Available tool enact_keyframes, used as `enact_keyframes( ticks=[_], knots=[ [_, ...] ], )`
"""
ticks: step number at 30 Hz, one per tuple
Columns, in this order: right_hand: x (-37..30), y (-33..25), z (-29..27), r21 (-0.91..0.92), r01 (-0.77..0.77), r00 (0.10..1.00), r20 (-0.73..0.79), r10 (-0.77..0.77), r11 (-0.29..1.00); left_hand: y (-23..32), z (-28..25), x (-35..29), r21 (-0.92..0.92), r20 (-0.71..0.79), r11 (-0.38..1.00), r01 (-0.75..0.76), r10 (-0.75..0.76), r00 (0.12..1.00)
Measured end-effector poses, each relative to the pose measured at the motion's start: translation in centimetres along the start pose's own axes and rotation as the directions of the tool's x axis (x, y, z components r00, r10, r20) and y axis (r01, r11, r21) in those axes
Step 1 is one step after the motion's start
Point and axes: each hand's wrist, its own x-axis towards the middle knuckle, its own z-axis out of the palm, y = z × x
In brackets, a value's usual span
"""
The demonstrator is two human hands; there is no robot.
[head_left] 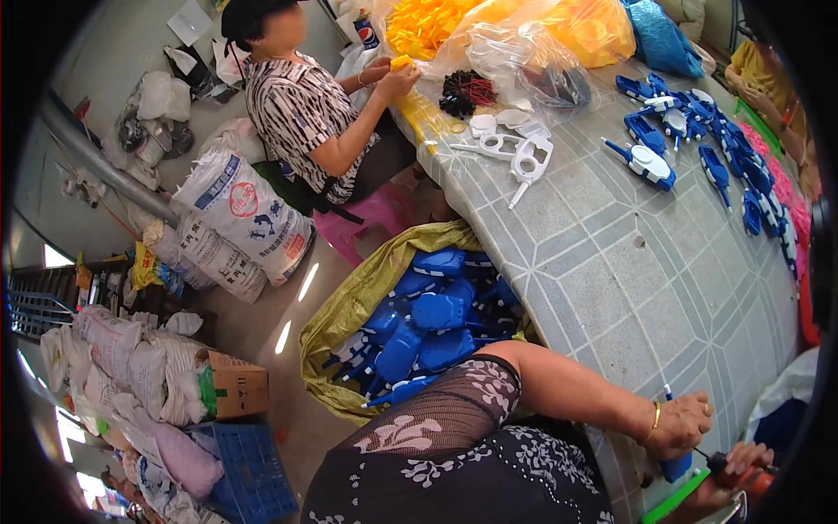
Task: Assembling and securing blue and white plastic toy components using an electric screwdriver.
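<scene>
The left grip [682, 430] is wrapped over a blue plastic piece [675, 467], pinning it on the surface [611, 349] near its edge; the right hand [749, 458] appears to hold an orange-handled driver [754, 483]. Its tip could skid — from a slanted push or slack hold — and jab the bracing fingers.

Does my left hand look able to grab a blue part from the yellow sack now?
Probably not at once: your left hand is holding a blue piece, though the sack lies open.
</scene>
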Motion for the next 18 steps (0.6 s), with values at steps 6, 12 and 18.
enact_keyframes(
  ticks=[6,12,18],
  knots=[
    [-0.3,0.5,0.0,-0.072,0.104,0.994,-0.034,-0.106,0.992,0.0,-0.7,0.4,-0.025,-0.044,0.999,-0.030,0.029,0.999],
    [-0.7,-0.7,-5.0,0.064,-0.008,0.994,0.107,0.001,0.998,0.3,-0.5,0.3,-0.021,-0.039,1.000,-0.013,0.013,0.999],
    [-0.6,-1.0,-6.4,0.106,-0.086,0.973,0.221,0.061,0.991,0.4,-0.4,0.3,0.005,-0.041,1.000,-0.022,0.022,0.999]
  ],
)
